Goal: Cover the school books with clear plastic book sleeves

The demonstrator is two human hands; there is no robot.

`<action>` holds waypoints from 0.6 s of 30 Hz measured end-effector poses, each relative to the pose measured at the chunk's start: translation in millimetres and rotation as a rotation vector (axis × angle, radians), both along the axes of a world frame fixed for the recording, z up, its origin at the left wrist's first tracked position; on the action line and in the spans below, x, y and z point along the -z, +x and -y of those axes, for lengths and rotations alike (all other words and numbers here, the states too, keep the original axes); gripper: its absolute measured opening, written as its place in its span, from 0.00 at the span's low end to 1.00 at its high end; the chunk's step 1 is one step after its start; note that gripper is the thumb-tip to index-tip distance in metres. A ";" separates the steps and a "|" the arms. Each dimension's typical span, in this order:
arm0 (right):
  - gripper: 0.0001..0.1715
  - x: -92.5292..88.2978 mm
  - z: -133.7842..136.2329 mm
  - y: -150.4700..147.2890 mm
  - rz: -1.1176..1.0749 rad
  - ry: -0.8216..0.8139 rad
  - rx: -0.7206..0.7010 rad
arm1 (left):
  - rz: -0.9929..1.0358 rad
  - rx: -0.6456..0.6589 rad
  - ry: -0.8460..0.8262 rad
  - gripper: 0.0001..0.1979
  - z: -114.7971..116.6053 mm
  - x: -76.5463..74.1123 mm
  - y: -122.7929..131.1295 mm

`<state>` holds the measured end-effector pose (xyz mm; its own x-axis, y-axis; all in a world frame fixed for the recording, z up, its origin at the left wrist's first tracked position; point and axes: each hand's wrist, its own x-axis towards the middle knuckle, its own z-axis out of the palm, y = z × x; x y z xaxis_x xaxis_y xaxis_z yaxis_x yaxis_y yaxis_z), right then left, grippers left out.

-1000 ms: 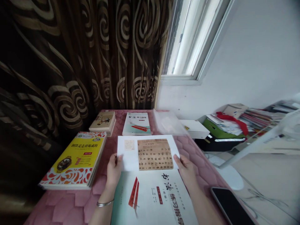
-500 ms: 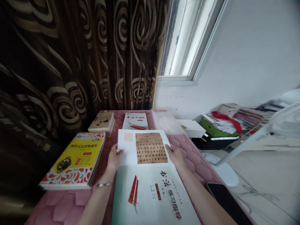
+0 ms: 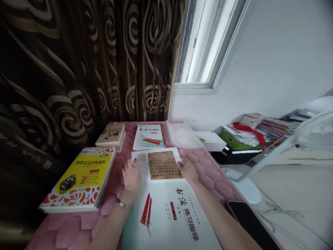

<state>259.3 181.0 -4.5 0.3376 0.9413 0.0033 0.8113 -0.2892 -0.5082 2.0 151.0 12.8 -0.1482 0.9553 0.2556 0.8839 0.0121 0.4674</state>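
Note:
A white booklet with a brown calligraphy picture [image 3: 165, 165] lies flat beyond a large white and green calligraphy book [image 3: 166, 211]. My left hand [image 3: 131, 176], with a silver bracelet at the wrist, rests over the booklet's left edge, fingers spread. At its right edge, my right hand [image 3: 188, 169] has its fingers on the corner of the picture side, the thumb side toward the page. Behind the booklet is a smaller calligraphy book [image 3: 148, 136]. To the left are a yellow-covered stack of books [image 3: 80, 177] and a small stack of brown books [image 3: 111, 135].
A pink quilted cloth [image 3: 213, 173] covers the table. A black phone [image 3: 251, 222] lies at its right edge, a clear plastic sheet [image 3: 183, 134] at the back. Beyond are a white box [image 3: 212, 140], a white fan [image 3: 281, 149] and a dark patterned curtain [image 3: 104, 69].
The picture booklet has come down flat and slightly toward me, uncovering more of the book behind. My left hand has opened and moved over its left edge; my right hand has shifted slightly left.

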 end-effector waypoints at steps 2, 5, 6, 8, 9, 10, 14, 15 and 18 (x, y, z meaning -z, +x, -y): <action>0.25 -1.0 -0.1 0.0 0.006 -0.014 -0.005 | -0.143 0.199 0.029 0.24 13.2 1.1 16.4; 0.24 -1.8 -0.3 0.0 0.018 -0.020 -0.015 | -0.303 0.398 -0.049 0.24 26.9 13.2 36.5; 0.24 -1.9 -0.2 0.0 0.022 -0.019 -0.018 | -0.334 0.405 -0.095 0.25 28.9 18.1 40.4; 0.24 -2.0 0.2 -0.4 0.029 -0.018 -0.018 | -0.352 0.375 -0.182 0.27 29.5 25.7 43.8; 0.24 -1.9 0.4 -0.6 0.033 -0.019 -0.016 | -0.353 0.364 -0.214 0.28 28.6 27.8 44.1; 0.23 -2.0 0.4 -0.7 0.036 -0.021 -0.014 | -0.354 0.355 -0.239 0.28 27.4 28.7 44.2; 0.23 -5.1 -1.0 -0.5 0.054 -0.024 -0.011 | -0.356 0.306 -0.304 0.29 23.7 25.8 47.9; 0.22 -7.2 -1.1 -0.8 0.059 -0.024 -0.010 | -0.356 0.289 -0.313 0.29 23.4 25.1 49.8; 0.24 -16.4 5.1 -7.3 0.120 0.014 -0.001 | -0.343 0.250 -0.321 0.29 23.3 25.0 54.7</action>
